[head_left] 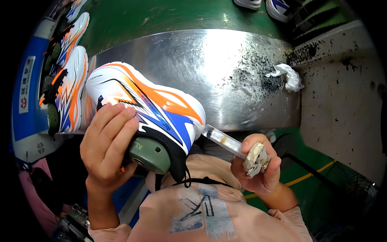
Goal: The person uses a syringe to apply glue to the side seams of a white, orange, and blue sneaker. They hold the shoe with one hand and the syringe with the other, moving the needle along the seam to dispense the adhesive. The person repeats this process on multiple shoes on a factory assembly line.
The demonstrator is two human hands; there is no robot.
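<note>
Gripping a clear syringe (231,144) by its grey wad (254,161), the right hand (258,183) has its fingers curled closed; what fills the barrel is unclear. The tip reaches the heel of a white, blue and orange shoe (173,101), left of centre, held in the left hand's (108,145) slightly bent fingers. A green last (151,155) fills the shoe. Upper right, crumpled white paper (293,80) lies on the metal desk (173,52).

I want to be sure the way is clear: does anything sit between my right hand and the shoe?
Only the syringe in your right hand: it lies in the gap, front end pointing at the rear of the shoe. Contact there is hard to tell. Nothing else visible stands between.
</note>
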